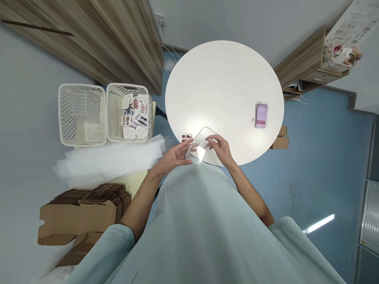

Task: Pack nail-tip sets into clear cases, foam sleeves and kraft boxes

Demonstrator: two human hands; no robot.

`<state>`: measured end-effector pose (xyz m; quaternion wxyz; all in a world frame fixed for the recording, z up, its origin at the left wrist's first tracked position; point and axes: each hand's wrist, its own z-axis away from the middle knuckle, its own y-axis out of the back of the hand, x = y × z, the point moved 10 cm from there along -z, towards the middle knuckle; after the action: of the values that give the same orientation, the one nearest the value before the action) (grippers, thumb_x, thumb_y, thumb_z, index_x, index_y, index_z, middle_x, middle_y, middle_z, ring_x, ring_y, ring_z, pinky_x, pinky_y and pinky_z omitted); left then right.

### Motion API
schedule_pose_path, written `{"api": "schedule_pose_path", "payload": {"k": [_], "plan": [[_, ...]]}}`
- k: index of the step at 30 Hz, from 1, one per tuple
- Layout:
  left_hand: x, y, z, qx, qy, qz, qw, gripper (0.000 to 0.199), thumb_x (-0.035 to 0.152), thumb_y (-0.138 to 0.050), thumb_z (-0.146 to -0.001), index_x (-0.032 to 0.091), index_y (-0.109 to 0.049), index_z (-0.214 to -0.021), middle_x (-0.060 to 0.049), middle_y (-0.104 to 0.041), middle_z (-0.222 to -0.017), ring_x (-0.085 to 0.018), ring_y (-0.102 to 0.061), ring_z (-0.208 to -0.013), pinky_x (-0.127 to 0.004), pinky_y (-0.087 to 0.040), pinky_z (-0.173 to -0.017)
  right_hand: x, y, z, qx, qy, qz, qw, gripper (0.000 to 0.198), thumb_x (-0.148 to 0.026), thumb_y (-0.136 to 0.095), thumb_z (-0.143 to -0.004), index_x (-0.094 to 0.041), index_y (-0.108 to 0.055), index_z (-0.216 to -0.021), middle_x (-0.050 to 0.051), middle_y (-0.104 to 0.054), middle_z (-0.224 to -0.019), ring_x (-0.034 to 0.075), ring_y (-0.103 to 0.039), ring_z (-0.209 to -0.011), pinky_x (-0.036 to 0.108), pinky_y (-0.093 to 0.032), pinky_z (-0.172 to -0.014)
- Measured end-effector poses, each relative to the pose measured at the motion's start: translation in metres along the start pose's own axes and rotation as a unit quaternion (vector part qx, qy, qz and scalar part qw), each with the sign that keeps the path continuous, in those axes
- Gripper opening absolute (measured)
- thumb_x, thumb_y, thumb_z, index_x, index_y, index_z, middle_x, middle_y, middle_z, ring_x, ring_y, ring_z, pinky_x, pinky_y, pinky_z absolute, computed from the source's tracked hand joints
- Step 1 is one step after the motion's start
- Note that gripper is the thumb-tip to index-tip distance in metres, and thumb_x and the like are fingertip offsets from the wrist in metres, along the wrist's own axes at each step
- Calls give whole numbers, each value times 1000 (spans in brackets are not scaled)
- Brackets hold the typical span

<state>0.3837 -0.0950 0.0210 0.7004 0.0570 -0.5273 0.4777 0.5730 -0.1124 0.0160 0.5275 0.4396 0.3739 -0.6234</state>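
Clear case (197, 154), opened, between both hands (177, 155) (222, 150), at table (225, 86) edge

Two hands (177, 154) (222, 150), one clear case (197, 154), one nail card (186, 136), one counter (225, 86) are counted; three baskets (66, 118) (113, 118) (327, 60), one wall socket (160, 19) are also seen.

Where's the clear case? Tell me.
Head view: the clear case is between the left hand and right hand, at the near edge of the round table.

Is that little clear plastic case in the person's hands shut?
No, the clear case is open: its lid is swung away from the part in the left hand.
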Motion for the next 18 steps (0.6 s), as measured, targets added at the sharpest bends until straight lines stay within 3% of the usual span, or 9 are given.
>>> {"api": "schedule_pose_path", "payload": {"k": [3, 8, 13, 18], "plan": [[-4, 3, 0, 7, 0, -6, 1000, 95, 27, -93, -76, 32, -51, -161, -16, -47, -166, -35, -59, -138, -50, -52, -112, 1, -2, -10, -3, -2, 12, 1000, 44, -66, -71, -91, -23, -68, -99, 4, -71, -98, 18, -72, -79, 32, -54, -72], [1, 11, -3, 53, -21, 4, 998, 93, 32, -89, -82, 33, -44, -164, -15, -37, -172, -32, -67, -128, -45, -58, -104, 3, -18, -19, -48, -10, 33, 998, 46, -68, -70, -91, -22, -69, -97, 4, -72, -99, 17, -72, -78, 30, -52, -70], [-2, 25, 2, 94, -9, 24, 995, 81, 36, -86, -84, 24, -54, -158, -17, -52, -163, -33, -69, -125, -42, -60, -98, 8, -45, -30, -107, -17, 45, 993, 47, -68, -68, -92, -22, -71, -99, 4, -74, -103, 18, -71, -80, 31, -54, -72], [-14, 62, 28, 181, -4, 62, 981, 74, 31, -86, -83, 24, -60, -151, -14, -57, -159, -29, -71, -122, -33, -61, -90, 28, -56, -56, -107, 5, 100, 989, 43, -60, -52, -104, -24, -72, -114, 6, -74, -109, 20, -71, -91, 35, -57, -83]]}}
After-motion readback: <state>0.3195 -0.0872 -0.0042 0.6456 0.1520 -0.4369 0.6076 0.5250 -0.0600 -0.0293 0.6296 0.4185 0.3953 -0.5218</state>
